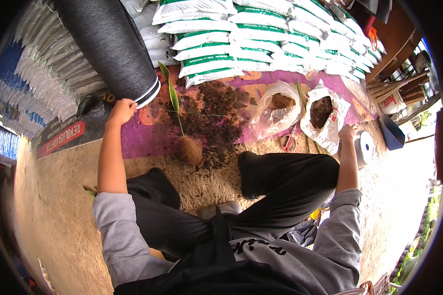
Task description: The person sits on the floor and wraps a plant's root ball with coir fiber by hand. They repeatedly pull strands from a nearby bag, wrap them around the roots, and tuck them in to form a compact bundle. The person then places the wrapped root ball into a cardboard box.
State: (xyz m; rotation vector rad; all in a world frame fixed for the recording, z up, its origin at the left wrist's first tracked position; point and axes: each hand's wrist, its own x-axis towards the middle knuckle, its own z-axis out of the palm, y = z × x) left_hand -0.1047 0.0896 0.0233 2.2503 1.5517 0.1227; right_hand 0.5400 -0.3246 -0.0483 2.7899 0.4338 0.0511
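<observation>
My left hand [123,111] is closed beside the lower end of a large black rolled sheet [108,49]; what its fingers hold, if anything, is hidden. My right hand [348,132] has its fingers closed at the right edge of a white plastic bag [335,109] with dark soil [321,112] inside. Between my hands, a round brown fibre-covered ball [189,150] rests on the ground, with a long green leaf [174,98] rising from it. Behind the ball, loose dark soil [211,110] is spread over a purple printed sheet [155,132].
Left of the soil bag stands a clear plastic bag [263,118] with brown material. Red-handled scissors [289,141] lie below it. A white roll [365,148] and a blue dustpan [393,132] are at the right. Stacked white-and-green sacks [231,44] line the back.
</observation>
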